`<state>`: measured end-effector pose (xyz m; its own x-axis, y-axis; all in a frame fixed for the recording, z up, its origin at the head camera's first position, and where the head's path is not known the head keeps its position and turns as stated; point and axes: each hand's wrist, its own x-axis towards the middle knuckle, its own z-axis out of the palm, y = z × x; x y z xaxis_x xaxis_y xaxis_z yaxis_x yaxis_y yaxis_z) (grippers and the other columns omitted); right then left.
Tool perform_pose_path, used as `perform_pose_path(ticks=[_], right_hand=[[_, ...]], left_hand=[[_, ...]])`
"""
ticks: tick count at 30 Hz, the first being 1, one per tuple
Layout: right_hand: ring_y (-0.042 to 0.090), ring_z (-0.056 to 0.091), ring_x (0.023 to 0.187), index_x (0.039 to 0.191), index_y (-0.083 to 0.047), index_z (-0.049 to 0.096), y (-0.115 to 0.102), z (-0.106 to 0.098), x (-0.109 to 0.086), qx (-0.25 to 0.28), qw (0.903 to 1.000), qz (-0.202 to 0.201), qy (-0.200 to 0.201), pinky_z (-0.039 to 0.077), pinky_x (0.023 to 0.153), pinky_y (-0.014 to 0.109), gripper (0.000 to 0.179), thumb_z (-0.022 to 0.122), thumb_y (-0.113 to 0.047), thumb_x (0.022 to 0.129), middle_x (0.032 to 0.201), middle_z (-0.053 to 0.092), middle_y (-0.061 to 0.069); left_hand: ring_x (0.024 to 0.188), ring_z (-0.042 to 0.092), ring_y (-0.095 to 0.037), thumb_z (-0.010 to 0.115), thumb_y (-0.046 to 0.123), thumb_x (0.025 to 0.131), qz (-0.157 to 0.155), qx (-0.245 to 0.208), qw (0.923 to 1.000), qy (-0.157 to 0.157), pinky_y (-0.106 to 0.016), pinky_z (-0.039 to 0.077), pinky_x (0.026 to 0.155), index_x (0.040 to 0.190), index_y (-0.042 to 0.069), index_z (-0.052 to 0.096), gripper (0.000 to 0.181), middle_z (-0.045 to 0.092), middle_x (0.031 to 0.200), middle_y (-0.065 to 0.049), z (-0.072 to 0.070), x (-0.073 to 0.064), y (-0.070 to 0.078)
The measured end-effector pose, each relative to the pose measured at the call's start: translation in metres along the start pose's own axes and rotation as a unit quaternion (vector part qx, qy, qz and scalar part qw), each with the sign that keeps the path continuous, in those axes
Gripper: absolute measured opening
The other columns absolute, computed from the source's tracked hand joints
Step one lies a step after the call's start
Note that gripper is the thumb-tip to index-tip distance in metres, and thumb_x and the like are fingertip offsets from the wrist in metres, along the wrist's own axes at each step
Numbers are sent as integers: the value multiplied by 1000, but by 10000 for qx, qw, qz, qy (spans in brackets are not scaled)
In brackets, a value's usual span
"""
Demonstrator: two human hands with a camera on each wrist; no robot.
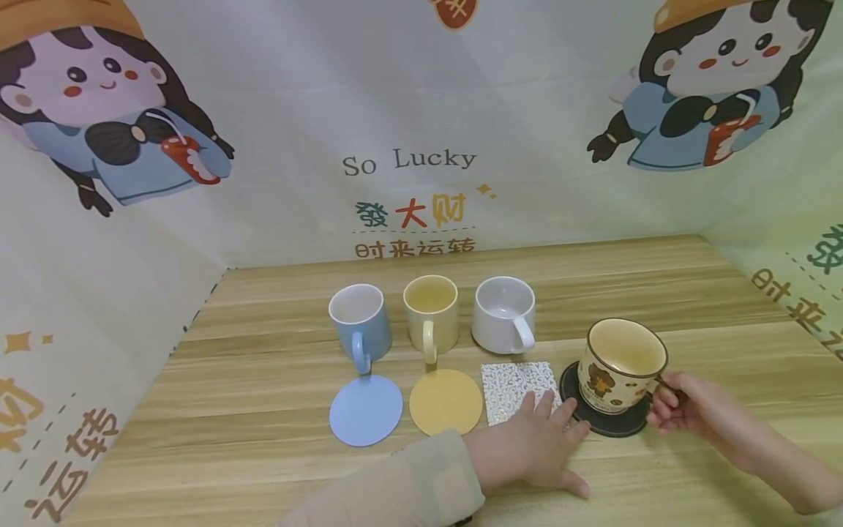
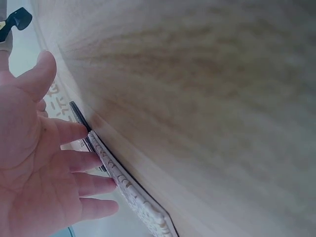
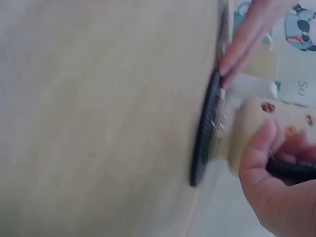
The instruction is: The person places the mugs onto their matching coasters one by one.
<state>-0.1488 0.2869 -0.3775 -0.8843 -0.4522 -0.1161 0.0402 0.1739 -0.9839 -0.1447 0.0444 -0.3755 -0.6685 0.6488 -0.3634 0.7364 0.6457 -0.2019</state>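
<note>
A cream mug [image 1: 619, 377] with a brown rim and a bear picture stands upright close over a round black coaster [image 1: 619, 428], overlapping it in the head view. My right hand [image 1: 701, 413] grips its dark handle [image 3: 291, 169] from the right. My left hand [image 1: 536, 446] is palm down with fingers spread. Its fingertips reach the near edge of the square white patterned coaster [image 1: 510, 388] and the left edge of the black coaster. In the left wrist view, the straight fingers [image 2: 94, 185] lie along the white coaster's side.
Behind the coasters stand a blue mug [image 1: 372, 333], a yellow mug [image 1: 444, 326] and a white mug [image 1: 494, 329] in a row. A round blue coaster [image 1: 365, 411] and a round yellow coaster [image 1: 446, 401] lie left of my left hand. A printed cloth [image 1: 290, 183] surrounds the wooden table [image 1: 257, 410].
</note>
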Motion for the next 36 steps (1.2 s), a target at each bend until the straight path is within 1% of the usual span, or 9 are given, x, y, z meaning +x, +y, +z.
perform_pose_path(ticks=[6,9,13,17,21,25,29,32,36], right_hand=[[11,64,73,83,-8,55,-14,-1,-7,-811,9945,594,286,54,65,31,39,23,-22,101,81,62,-5],[12,65,69,95,5,58,-20,1,-11,-1299,9877,648,575,54,61,32,42,29,-24,101,86,63,-3],[8,63,68,113,20,47,-27,0,-15,-2132,9729,594,663,53,60,29,45,34,-21,100,91,64,7],[4,59,71,121,19,42,-37,-5,-17,-2844,9543,676,615,52,61,27,45,36,-20,100,87,63,8],[2,55,73,124,15,44,-50,-8,-17,-3413,9330,839,770,50,62,26,45,38,-23,99,94,62,9],[3,54,79,125,12,44,-64,-11,-17,-3752,9192,745,938,48,61,27,45,38,-24,99,101,62,14],[2,53,83,126,8,44,-78,-10,-14,-3860,9121,531,1270,48,61,28,45,39,-26,99,109,58,24],[13,56,90,127,6,45,-88,-6,-12,-3859,9090,335,1537,48,62,28,44,40,-27,99,120,52,30],[15,57,87,129,5,44,-99,3,-10,-3767,9103,144,1712,47,61,27,43,41,-26,98,123,50,28]], left_hand=[[139,17,-24,35,76,77,52,-190,9998,32,-42,19,111,145,34,20,82,15,152,6,0,-4,-4],[139,16,-24,36,75,77,59,-338,9994,34,-42,18,111,145,34,20,81,15,152,6,-2,-8,-9],[139,16,-24,37,73,79,3,-499,9987,64,-43,18,111,145,34,21,78,15,153,5,-3,-14,-17],[139,16,-25,40,70,80,-131,-870,9960,123,-44,18,111,145,32,23,77,15,153,4,-2,-23,-29],[139,16,-28,44,67,81,-162,-1258,9917,220,-46,16,111,145,29,25,76,16,153,0,-1,-33,-41],[138,17,-31,47,64,82,-130,-1409,9895,296,-48,16,111,144,26,27,76,18,152,-3,4,-41,-51],[137,19,-33,47,61,83,-30,-1314,9905,413,-49,19,110,144,23,29,74,19,152,-6,15,-49,-61],[137,20,-33,46,61,84,60,-1194,9916,495,-50,21,109,144,23,28,74,20,152,-6,24,-57,-68],[136,22,-32,43,62,84,244,-970,9931,617,-50,23,108,144,23,28,73,21,151,-6,31,-66,-73]])
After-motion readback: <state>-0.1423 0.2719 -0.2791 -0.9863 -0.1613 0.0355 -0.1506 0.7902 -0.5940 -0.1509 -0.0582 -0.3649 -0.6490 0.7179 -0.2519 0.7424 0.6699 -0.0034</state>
